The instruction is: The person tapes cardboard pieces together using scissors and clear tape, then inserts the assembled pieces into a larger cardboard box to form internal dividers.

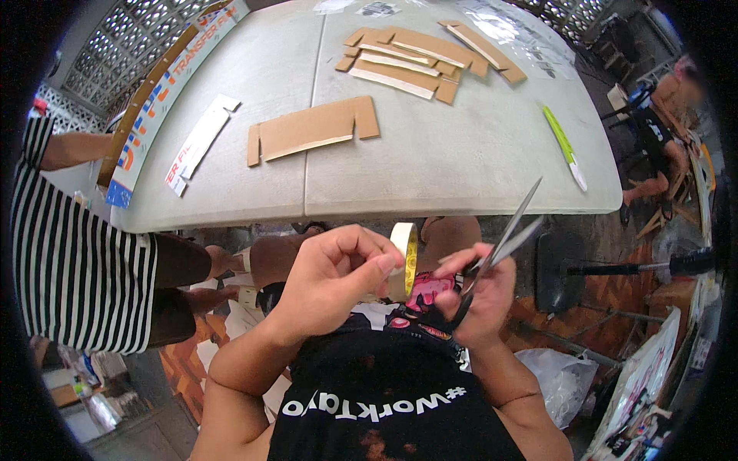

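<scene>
My left hand [327, 280] is closed, thumb against the fingers, on a roll of cream-white tape [406, 257] with a yellow inner core. The fingers hide part of the roll, and it hangs just off the table's near edge. In my right hand [488, 296] is a pair of black-handled scissors [509, 234], blades slightly apart and pointing up towards the table. Beyond my hands lies a flat brown cardboard strip [311, 131] with notched ends and a pale taped edge. Left of it sits a white printed cardboard piece [204, 142].
Several notched cardboard pieces [400, 58] are piled at the back of the white table [461, 165]. A green-and-white cutter-like tool [565, 146] lies at the right. A long printed box panel [173, 84] lines the left edge. A person in stripes [84, 261] stands left; another person [669, 115] sits right.
</scene>
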The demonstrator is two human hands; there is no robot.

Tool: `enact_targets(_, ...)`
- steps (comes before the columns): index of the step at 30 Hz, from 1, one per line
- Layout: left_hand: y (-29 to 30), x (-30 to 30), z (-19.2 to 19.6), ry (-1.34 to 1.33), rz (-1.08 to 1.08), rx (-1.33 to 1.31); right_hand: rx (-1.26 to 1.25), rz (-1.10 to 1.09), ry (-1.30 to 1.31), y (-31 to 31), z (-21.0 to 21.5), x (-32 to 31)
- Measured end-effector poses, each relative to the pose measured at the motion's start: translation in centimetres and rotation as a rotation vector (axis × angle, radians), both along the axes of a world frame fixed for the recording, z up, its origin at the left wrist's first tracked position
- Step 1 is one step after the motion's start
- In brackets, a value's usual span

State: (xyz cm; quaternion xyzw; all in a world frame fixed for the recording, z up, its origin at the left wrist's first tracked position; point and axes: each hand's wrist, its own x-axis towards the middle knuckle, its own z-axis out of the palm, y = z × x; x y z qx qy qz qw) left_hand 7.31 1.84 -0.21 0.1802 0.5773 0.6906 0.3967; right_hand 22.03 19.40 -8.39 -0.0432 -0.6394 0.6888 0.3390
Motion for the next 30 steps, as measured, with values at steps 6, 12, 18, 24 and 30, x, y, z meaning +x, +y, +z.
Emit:
enact_targets(6,-0.6,-2.0,-1.2,-0.200,0.095,0.056,0.427,0.136,-0.196,-2.4,-1.1,-1.4)
enact_targets(12,-0.8,-2.9,-2.6,-0.122,0.131,-0.008,0.415,0.116,-0.228,-3.5,-1.1,-1.1)
enact_targets(18,0.2,-3.1,-1.8,0.491,0.135,-0.204,0.142,0.227,-0.293,-3.2,-0.8,-1.2)
enact_targets(24,-0.2,-4.9,-0.4,0.392,0.059,-0.541,0.153,0.171,-0.224,-3.1,-1.0,-1.5)
enact_targets(30,-0.1,-5.1,-0.2,0.622,-0.041,-0.638,0.201,0.268,-0.116,-3.0,-0.9,-1.9)
